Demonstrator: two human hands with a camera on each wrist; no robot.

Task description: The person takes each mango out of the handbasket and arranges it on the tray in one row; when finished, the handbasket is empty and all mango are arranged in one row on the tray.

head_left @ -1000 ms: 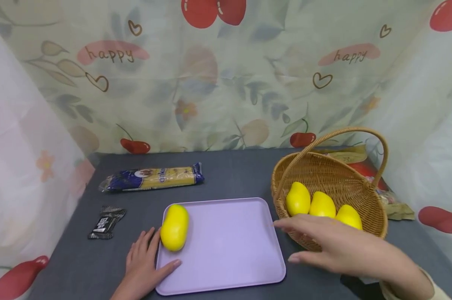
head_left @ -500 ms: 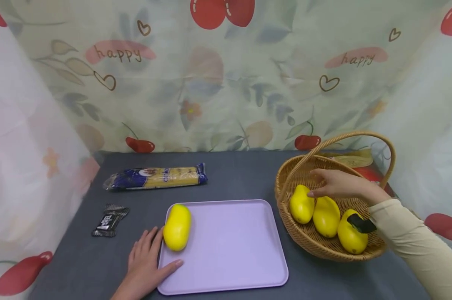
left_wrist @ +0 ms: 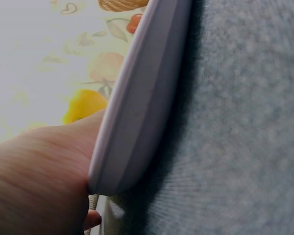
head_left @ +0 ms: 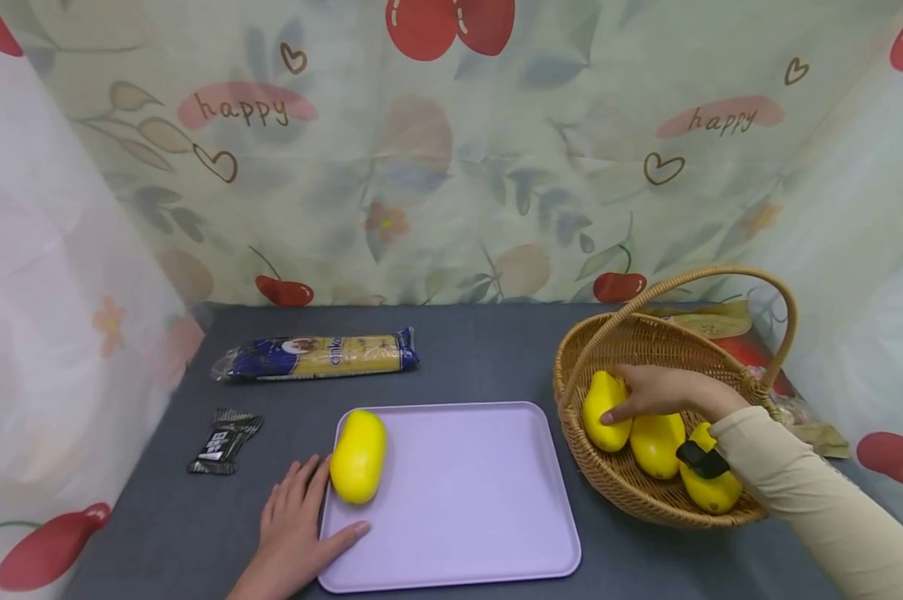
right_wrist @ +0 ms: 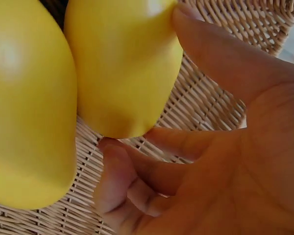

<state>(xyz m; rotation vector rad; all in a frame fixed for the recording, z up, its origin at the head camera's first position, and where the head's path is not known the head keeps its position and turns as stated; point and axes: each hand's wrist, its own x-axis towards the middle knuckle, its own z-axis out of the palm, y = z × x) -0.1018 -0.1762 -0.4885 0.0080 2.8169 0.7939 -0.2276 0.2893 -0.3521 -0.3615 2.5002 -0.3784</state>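
In the head view, my left hand (head_left: 294, 525) rests at the left edge of a lilac tray (head_left: 459, 492), its thumb lying over the rim and its fingers relaxed beside it. A yellow mango (head_left: 358, 457) lies on the tray's left side, close to those fingertips. My right hand (head_left: 661, 392) reaches into a wicker basket (head_left: 669, 512) and grips the leftmost mango (head_left: 600, 429) there. The right wrist view has the thumb on one side of this mango (right_wrist: 125, 68) and curled fingers at its end. Two more mangoes, one in the middle (head_left: 657, 450) and one at right (head_left: 710, 492), lie alongside.
A pack of pasta (head_left: 339, 356) lies at the back left, and a small black wrapped packet (head_left: 222, 443) lies nearer on the left. The basket's tall handle (head_left: 729, 271) arches over it. Partly hidden packages (head_left: 751, 350) sit behind the basket. A printed curtain surrounds the table.
My right hand has moved from in front of the basket up over it, then down onto the leftmost mango, which it now grips. My left hand stays at the tray's edge.
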